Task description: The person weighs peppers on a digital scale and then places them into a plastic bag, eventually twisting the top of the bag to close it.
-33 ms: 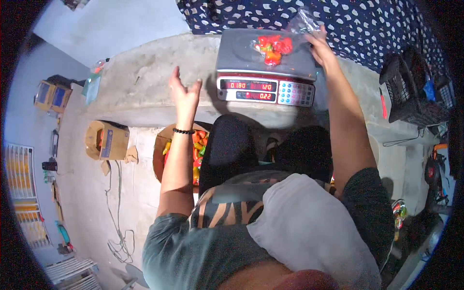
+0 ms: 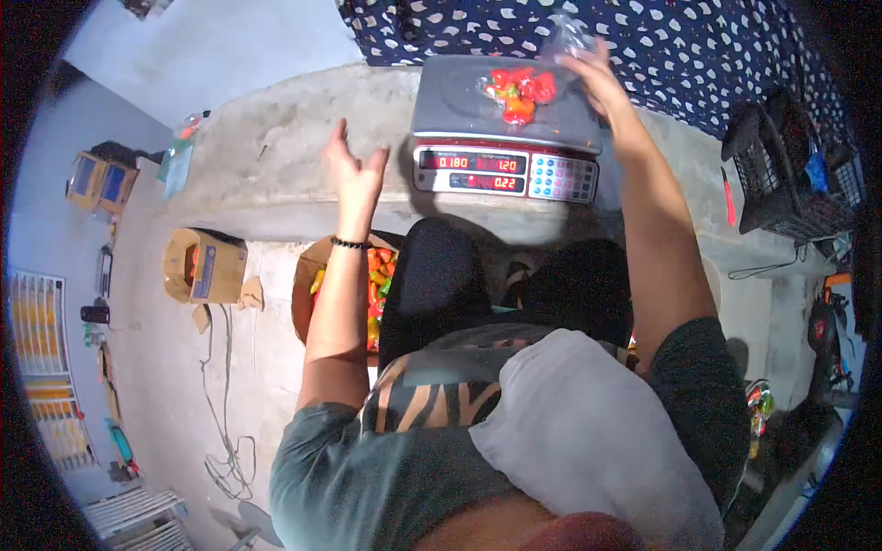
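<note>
A grey electronic scale (image 2: 459,115) with red digit displays stands on a concrete counter (image 2: 266,156). On its platform lies a clear plastic bag (image 2: 519,92) of red and orange peppers. My right hand (image 2: 597,81) reaches over the scale's far right corner and pinches the bag's loose top. My left hand (image 2: 356,174) is raised over the counter just left of the scale, fingers spread, holding nothing; a black bead bracelet circles its wrist. Below the counter, a round basket (image 2: 308,294) of red, orange and yellow peppers sits by my left forearm.
A blue cloth with white spots (image 2: 661,37) hangs behind the scale. A black plastic crate (image 2: 790,184) stands at the right. On the floor to the left are an open cardboard box (image 2: 202,266) and loose cables (image 2: 225,450). My dark-clad knees (image 2: 432,275) press against the counter.
</note>
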